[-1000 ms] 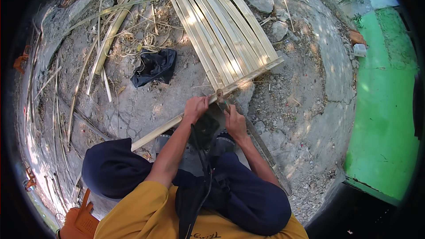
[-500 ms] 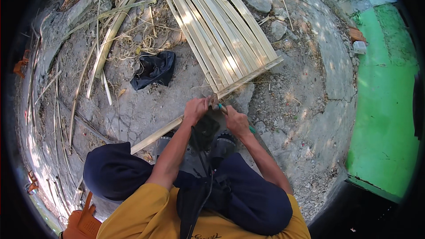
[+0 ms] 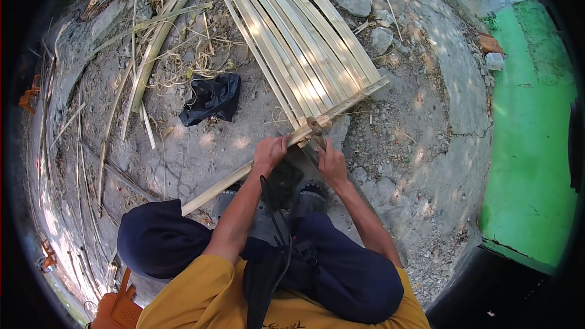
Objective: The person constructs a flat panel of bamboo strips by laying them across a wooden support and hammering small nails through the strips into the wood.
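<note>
Several pale bamboo slats (image 3: 304, 42) lie side by side on the ground, their near ends meeting a bamboo crosspiece (image 3: 350, 101) that slants from lower left to upper right. My left hand (image 3: 270, 153) is closed around the crosspiece, just left of the slats. My right hand (image 3: 332, 163) grips the handle of a hammer (image 3: 314, 125). The hammer's head is over the crosspiece near the leftmost slats; whether it touches is hard to tell. My shoes (image 3: 309, 198) are below the hands.
A black plastic bag (image 3: 213, 97) sits left of the slats, beside curled shavings (image 3: 192, 61) and bamboo poles (image 3: 149, 67). Loose stones (image 3: 353, 1) lie beyond the slats. A green painted surface (image 3: 530, 146) runs along the right. An orange plastic chair (image 3: 116, 307) stands at lower left.
The hammer has moved from close by my left hand to farther out, its head now over the crosspiece. My right hand has shifted slightly; my left hand stays nearly in place.
</note>
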Demonstrator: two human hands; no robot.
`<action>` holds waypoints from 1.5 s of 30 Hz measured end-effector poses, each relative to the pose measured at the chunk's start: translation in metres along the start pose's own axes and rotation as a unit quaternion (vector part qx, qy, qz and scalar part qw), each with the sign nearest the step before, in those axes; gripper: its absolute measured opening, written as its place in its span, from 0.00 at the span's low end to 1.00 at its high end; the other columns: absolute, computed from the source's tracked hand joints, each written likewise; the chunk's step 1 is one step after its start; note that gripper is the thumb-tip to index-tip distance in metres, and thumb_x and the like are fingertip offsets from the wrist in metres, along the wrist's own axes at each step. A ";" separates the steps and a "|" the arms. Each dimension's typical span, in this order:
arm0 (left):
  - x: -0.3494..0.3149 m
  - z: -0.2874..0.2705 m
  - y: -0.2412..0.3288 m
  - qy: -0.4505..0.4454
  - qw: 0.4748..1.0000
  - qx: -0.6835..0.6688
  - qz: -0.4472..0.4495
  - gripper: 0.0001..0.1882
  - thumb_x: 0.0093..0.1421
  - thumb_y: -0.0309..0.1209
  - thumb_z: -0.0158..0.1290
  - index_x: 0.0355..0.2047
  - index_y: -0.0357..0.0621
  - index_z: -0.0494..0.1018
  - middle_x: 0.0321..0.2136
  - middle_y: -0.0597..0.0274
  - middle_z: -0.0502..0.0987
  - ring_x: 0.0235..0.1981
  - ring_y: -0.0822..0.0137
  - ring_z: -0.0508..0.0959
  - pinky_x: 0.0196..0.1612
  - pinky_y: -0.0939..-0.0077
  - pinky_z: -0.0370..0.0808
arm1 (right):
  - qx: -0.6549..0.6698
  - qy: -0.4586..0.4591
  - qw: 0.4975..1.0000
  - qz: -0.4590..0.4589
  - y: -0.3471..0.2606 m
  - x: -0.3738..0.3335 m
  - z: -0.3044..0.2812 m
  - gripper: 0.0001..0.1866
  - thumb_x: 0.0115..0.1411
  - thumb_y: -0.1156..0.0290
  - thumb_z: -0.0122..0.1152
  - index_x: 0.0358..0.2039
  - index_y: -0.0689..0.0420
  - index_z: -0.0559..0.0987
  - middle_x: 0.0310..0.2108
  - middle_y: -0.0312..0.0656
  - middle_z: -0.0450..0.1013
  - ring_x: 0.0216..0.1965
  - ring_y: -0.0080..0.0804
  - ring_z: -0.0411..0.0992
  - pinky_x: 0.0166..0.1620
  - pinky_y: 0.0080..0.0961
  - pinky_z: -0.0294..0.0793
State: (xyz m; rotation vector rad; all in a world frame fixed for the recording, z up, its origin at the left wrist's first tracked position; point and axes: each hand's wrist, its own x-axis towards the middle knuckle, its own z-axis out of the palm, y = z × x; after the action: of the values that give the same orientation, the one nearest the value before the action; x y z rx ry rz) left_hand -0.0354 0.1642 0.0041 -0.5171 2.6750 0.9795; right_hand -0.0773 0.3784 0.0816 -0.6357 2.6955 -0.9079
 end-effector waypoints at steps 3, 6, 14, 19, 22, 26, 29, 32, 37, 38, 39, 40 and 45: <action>-0.004 -0.003 0.007 -0.006 1.000 -0.005 0.002 0.34 0.75 0.54 0.37 0.32 0.45 0.85 0.29 0.38 0.82 0.33 0.35 0.82 0.41 0.44 0.80 | 0.056 0.077 0.994 -0.054 0.004 -0.003 -0.002 0.10 0.72 0.68 0.52 0.45 0.61 0.67 0.24 0.64 0.75 0.30 0.72 0.75 0.32 0.62 0.71; -0.003 0.001 0.000 0.006 1.000 -0.002 0.008 0.33 0.75 0.54 0.37 0.32 0.45 0.85 0.29 0.38 0.82 0.33 0.35 0.82 0.41 0.44 0.80 | -0.011 -0.029 0.999 0.038 0.018 0.004 0.009 0.12 0.73 0.68 0.51 0.48 0.63 0.67 0.23 0.63 0.75 0.29 0.72 0.74 0.30 0.61 0.71; -0.003 -0.003 0.016 -0.024 1.000 -0.005 0.006 0.33 0.74 0.54 0.38 0.33 0.45 0.85 0.31 0.39 0.83 0.35 0.35 0.82 0.43 0.44 0.80 | -0.014 -0.019 0.997 0.077 0.023 -0.005 0.021 0.16 0.75 0.65 0.48 0.50 0.66 0.71 0.22 0.61 0.74 0.27 0.69 0.75 0.29 0.53 0.70; -0.006 -0.005 -0.001 -0.018 1.000 0.008 -0.015 0.33 0.75 0.53 0.38 0.33 0.44 0.85 0.31 0.39 0.83 0.36 0.35 0.83 0.44 0.44 0.80 | 0.176 0.149 0.973 0.031 -0.052 0.004 -0.003 0.14 0.74 0.63 0.49 0.45 0.64 0.68 0.28 0.70 0.76 0.35 0.73 0.77 0.36 0.68 0.68; 0.001 -0.008 0.012 -0.008 1.000 -0.004 0.007 0.33 0.75 0.53 0.38 0.33 0.44 0.85 0.31 0.39 0.83 0.37 0.35 0.83 0.44 0.44 0.80 | -0.023 -0.006 0.994 0.105 -0.004 -0.004 0.015 0.14 0.75 0.63 0.49 0.44 0.64 0.68 0.25 0.66 0.75 0.32 0.73 0.75 0.31 0.61 0.66; -0.001 -0.008 0.008 -0.007 1.000 -0.006 0.000 0.32 0.75 0.52 0.37 0.33 0.45 0.85 0.30 0.38 0.83 0.36 0.34 0.82 0.44 0.43 0.79 | 0.073 0.012 0.991 0.107 -0.014 0.006 0.024 0.14 0.74 0.63 0.51 0.45 0.64 0.68 0.25 0.69 0.74 0.33 0.76 0.74 0.32 0.64 0.67; -0.005 -0.011 0.003 -0.016 1.000 -0.002 -0.003 0.32 0.75 0.51 0.36 0.33 0.45 0.85 0.30 0.37 0.82 0.36 0.34 0.82 0.44 0.42 0.78 | 0.127 0.150 0.980 -0.005 -0.027 -0.007 0.015 0.14 0.75 0.63 0.50 0.47 0.64 0.69 0.23 0.68 0.73 0.31 0.75 0.74 0.31 0.62 0.67; -0.004 -0.003 0.016 -0.021 1.000 -0.005 0.014 0.32 0.75 0.51 0.36 0.33 0.44 0.85 0.30 0.37 0.82 0.36 0.34 0.81 0.43 0.42 0.78 | -0.012 -0.018 0.995 0.100 0.010 -0.012 0.021 0.14 0.75 0.64 0.49 0.46 0.65 0.69 0.22 0.62 0.72 0.28 0.73 0.72 0.29 0.56 0.65; -0.007 -0.004 -0.006 0.001 1.000 0.001 0.006 0.33 0.75 0.52 0.38 0.30 0.44 0.85 0.28 0.38 0.82 0.33 0.35 0.82 0.40 0.45 0.80 | 0.142 0.067 0.986 0.058 -0.060 0.015 -0.015 0.14 0.75 0.65 0.49 0.47 0.66 0.70 0.27 0.64 0.76 0.33 0.72 0.75 0.31 0.58 0.68; -0.007 -0.006 -0.007 0.002 1.000 0.003 0.006 0.33 0.75 0.52 0.38 0.30 0.44 0.85 0.28 0.38 0.82 0.33 0.35 0.82 0.41 0.44 0.80 | 0.180 0.132 0.974 0.024 -0.067 0.014 -0.022 0.14 0.75 0.65 0.50 0.48 0.66 0.70 0.28 0.63 0.77 0.34 0.72 0.76 0.32 0.59 0.69; -0.003 -0.006 0.003 0.004 1.000 0.000 0.018 0.33 0.75 0.52 0.37 0.31 0.45 0.85 0.29 0.38 0.82 0.34 0.35 0.82 0.41 0.44 0.80 | 0.154 0.160 0.975 -0.032 -0.033 0.006 -0.012 0.16 0.75 0.63 0.49 0.48 0.66 0.70 0.30 0.65 0.78 0.35 0.74 0.75 0.34 0.62 0.69; -0.001 -0.005 0.007 0.006 1.000 -0.004 0.025 0.33 0.75 0.52 0.37 0.31 0.45 0.85 0.29 0.38 0.82 0.34 0.35 0.82 0.41 0.44 0.80 | 0.148 0.165 0.975 -0.033 -0.009 0.002 0.004 0.16 0.75 0.63 0.49 0.48 0.66 0.70 0.30 0.65 0.78 0.35 0.74 0.75 0.34 0.62 0.69; -0.005 -0.002 0.003 0.001 1.000 -0.007 0.009 0.33 0.75 0.53 0.36 0.35 0.45 0.86 0.30 0.37 0.82 0.35 0.34 0.82 0.43 0.44 0.79 | 0.048 0.047 0.992 0.103 -0.008 0.015 0.004 0.16 0.76 0.62 0.49 0.43 0.66 0.70 0.25 0.63 0.74 0.30 0.73 0.73 0.31 0.57 0.67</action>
State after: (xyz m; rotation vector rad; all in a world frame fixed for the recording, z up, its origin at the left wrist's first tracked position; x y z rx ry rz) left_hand -0.0326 0.1664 0.0094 -0.4983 2.6796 1.0050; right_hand -0.0867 0.3635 0.0826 -0.2939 2.7168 -1.0262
